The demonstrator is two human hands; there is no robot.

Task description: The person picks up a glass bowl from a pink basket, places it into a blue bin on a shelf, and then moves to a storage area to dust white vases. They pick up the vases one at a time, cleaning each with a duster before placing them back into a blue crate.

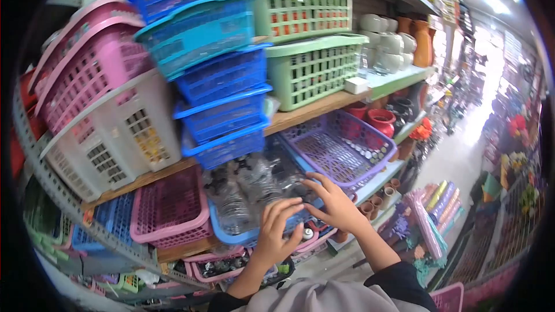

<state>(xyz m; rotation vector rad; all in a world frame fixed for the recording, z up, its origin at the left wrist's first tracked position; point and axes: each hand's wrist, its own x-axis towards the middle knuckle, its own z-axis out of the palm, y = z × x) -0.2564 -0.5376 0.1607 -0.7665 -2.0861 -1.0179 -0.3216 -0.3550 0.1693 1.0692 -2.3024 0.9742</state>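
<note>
Left hand, right hand: fingers loosely parted, nothing visibly held, at near right of blue plastic basket holding clear plastic-wrapped goods.

White round ceiling lights shine; glare bleaches the pale glossy floor; fisheye distortion bends the black-cornered edges.

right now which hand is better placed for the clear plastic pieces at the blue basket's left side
Probably the left hand: it is nearer those clear plastic pieces, while the right hand is farther over, near the purple basket.
</note>
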